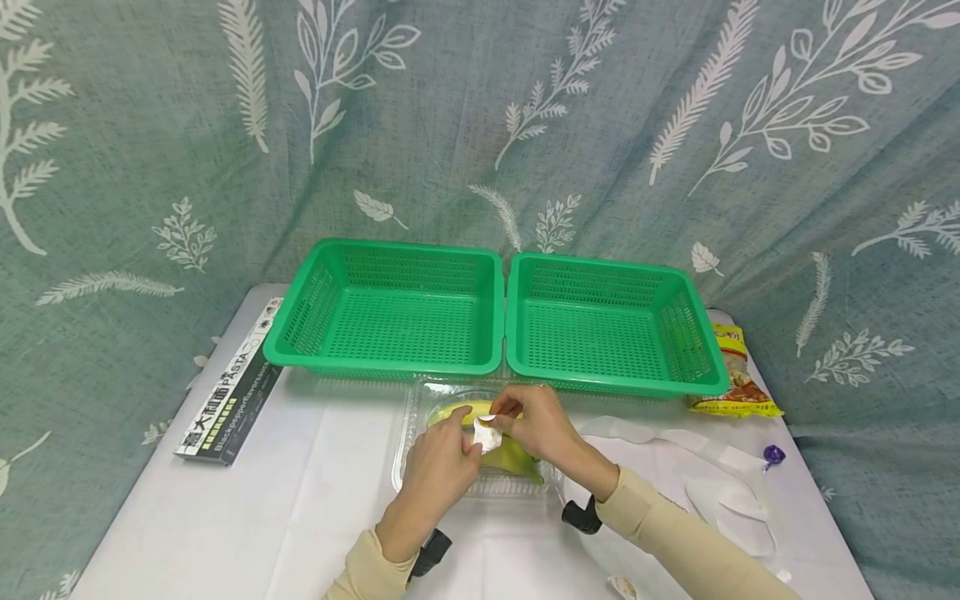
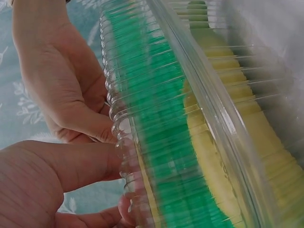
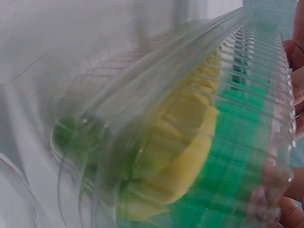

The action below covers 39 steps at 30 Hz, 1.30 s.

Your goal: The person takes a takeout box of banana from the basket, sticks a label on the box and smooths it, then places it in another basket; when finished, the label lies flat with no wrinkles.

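A clear ribbed plastic box (image 1: 405, 475) sits on the white table, with curved yellow fruit (image 1: 513, 460) with green ends, resembling bananas, inside it. Over its lid, both hands meet at a small white label (image 1: 487, 437). My left hand (image 1: 441, 457) pinches the label's left side between thumb and fingers. From the other side, my right hand (image 1: 542, 427) pinches its upper right edge, where the label curls up. Seen from the left wrist, the fingertips are close against the ribbed lid (image 2: 156, 109); the label itself is hidden there.
Two green baskets (image 1: 408, 368) (image 1: 622, 383) stand side by side behind the box. On the left lies a black and white pasta box (image 1: 232, 383); on the right, a yellow food bag (image 1: 735, 375), a purple-wrapped candy (image 1: 773, 455) and a crumpled translucent white bag (image 1: 720, 454).
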### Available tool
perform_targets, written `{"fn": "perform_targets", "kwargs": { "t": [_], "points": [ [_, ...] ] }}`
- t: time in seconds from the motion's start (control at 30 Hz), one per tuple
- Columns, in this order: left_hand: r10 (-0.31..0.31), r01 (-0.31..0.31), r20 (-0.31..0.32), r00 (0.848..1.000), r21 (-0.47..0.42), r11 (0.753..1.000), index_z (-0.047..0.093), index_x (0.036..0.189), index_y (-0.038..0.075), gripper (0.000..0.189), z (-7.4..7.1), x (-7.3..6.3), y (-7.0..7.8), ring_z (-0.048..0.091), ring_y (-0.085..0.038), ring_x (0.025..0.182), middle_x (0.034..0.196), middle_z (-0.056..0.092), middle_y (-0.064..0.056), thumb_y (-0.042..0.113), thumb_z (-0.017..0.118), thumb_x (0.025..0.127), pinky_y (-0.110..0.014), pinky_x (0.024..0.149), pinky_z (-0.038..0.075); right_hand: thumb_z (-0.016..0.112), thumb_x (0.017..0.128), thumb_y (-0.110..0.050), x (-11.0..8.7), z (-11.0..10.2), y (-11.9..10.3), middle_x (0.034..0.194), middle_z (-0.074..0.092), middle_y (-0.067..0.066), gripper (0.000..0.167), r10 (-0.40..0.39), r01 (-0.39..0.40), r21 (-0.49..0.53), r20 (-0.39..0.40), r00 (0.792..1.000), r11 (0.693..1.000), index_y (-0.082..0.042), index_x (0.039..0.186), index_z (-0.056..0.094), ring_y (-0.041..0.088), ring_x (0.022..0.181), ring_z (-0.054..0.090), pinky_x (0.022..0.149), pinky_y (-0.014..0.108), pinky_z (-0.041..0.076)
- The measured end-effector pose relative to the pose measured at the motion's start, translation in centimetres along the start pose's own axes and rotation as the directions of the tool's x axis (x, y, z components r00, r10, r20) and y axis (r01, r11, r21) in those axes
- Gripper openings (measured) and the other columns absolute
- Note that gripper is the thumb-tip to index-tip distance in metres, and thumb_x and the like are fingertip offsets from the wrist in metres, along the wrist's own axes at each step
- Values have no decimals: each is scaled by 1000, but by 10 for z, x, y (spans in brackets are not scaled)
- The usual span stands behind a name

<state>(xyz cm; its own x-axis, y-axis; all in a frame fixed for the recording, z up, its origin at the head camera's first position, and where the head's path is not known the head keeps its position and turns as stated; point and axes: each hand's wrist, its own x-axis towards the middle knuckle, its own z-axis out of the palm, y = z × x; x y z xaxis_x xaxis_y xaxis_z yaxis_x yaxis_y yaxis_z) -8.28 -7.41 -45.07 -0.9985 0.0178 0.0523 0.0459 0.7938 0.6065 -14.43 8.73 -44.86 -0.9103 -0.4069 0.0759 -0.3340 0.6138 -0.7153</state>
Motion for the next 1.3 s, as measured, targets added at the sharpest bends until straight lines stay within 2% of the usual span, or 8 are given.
{"fn": "perform_targets", "kwargs": {
  "t": [0.23,0.47,0.6,1.0,1.3],
  "points": [
    [31,-31,-37,999,-14,999,65,122,-1,44,1,-1,-2,51,-9,58,63,57,6,7,77,80,-26,52,41,78,83,-5,0,1,1,78,75,2,6,-14,14,-8,-13,1000,1000,-9,84,75,8,69,66,64,20,51],
    [35,-36,-33,999,-27,999,65,97,7,20,2,-4,-5,48,-8,56,66,57,4,6,78,81,-22,49,37,78,83,-5,0,3,0,78,75,2,6,-24,24,-16,-13,1000,1000,-9,84,75,9,71,66,65,20,52],
    [44,-44,-23,999,-14,999,67,88,10,13,2,-4,-5,48,-8,57,66,57,4,5,77,81,-22,49,36,78,83,-5,1,4,2,77,75,2,5,-51,50,-28,-19,999,998,-9,83,75,10,69,66,64,20,51],
    [80,-77,-52,995,54,996,74,96,10,15,4,-4,-3,46,-5,54,65,57,6,9,79,82,-20,46,35,79,83,-8,5,8,2,77,72,2,4,-66,62,-68,-57,996,996,-8,81,76,8,65,57,58,17,45],
    [96,-93,-53,994,60,994,75,100,8,19,4,-4,-3,48,-5,56,67,59,5,9,80,81,-20,47,35,80,83,-9,8,11,5,76,70,1,7,-55,49,-90,-69,996,995,-10,78,75,5,61,52,55,17,42]
  ]
}}
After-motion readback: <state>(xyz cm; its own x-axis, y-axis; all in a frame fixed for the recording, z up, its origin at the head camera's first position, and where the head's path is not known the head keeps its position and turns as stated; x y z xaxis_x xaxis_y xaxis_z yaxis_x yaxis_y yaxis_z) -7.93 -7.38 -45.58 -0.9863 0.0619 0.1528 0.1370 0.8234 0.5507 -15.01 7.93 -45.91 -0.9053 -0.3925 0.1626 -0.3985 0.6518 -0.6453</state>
